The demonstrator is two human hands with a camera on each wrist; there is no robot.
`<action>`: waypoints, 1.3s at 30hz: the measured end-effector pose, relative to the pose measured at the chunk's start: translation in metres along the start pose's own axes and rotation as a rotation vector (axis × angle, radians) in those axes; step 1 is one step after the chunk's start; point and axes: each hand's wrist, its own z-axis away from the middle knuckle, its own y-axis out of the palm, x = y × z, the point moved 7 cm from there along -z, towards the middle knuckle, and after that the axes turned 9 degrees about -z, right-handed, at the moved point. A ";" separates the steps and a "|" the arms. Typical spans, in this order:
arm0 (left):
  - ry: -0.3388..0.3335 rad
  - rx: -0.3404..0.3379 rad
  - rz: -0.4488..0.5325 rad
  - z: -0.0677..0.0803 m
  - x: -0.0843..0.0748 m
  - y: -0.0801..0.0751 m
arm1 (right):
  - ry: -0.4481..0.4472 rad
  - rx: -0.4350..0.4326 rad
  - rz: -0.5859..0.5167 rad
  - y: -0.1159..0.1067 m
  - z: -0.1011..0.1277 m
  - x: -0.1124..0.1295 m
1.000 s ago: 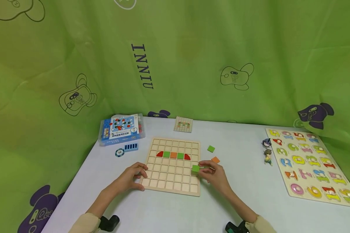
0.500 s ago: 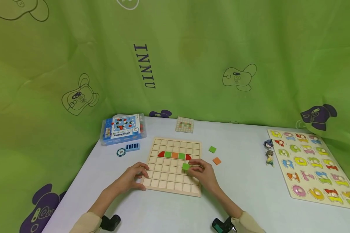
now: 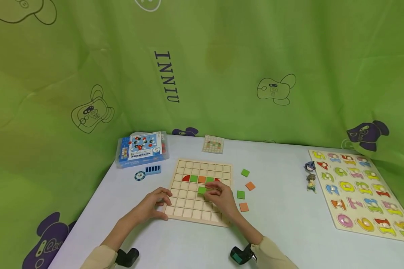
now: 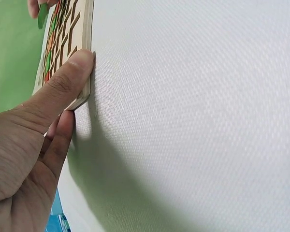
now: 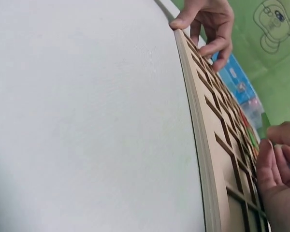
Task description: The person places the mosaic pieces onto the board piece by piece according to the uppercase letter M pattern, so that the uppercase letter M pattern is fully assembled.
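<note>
A wooden grid board (image 3: 192, 213) lies on the white table. My left hand (image 3: 151, 203) grips its near left corner, thumb (image 4: 63, 84) on the front edge and fingers at the left side. Between thumb and fingertips my right hand (image 3: 223, 200) pinches a green square tile (image 3: 201, 191), held over the middle of the board. Behind that tile runs a row in the grid: a red rounded piece (image 3: 186, 178), a green square (image 3: 193, 178), an orange square (image 3: 201, 179), another green square, and a second red piece partly hidden by my right hand.
Right of the board lie loose green tiles (image 3: 240, 194) and orange tiles (image 3: 250, 185). A pattern card (image 3: 213, 144) is behind it. Back left are a plastic box (image 3: 142, 149), a round chip (image 3: 140, 175) and a blue block (image 3: 153, 170). Figurines (image 3: 311, 182) and a number puzzle (image 3: 363, 190) sit far right.
My right hand has carried the green tile leftward from the board's right edge to its middle. Two loose tiles right of the board have come into sight. My left hand keeps its grip.
</note>
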 end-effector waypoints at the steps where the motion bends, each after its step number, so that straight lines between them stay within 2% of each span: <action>1: 0.002 0.001 -0.001 0.000 0.000 0.000 | -0.007 -0.001 0.004 0.002 -0.002 0.000; 8: 0.002 0.007 0.013 0.000 -0.001 0.000 | -0.032 -0.007 0.004 0.019 -0.010 0.001; 15: 0.004 0.003 0.012 0.001 0.000 -0.001 | -0.137 -0.001 0.124 0.035 -0.021 0.005; 24: -0.005 0.006 0.013 0.000 -0.003 -0.002 | -0.170 -0.023 0.222 0.050 -0.028 0.007; 32: -0.004 -0.006 0.032 0.000 -0.006 -0.004 | -0.213 -0.019 0.236 0.056 -0.030 0.007; 39: -0.001 -0.009 0.019 0.000 -0.005 -0.003 | -0.201 -0.009 0.227 0.058 -0.029 0.007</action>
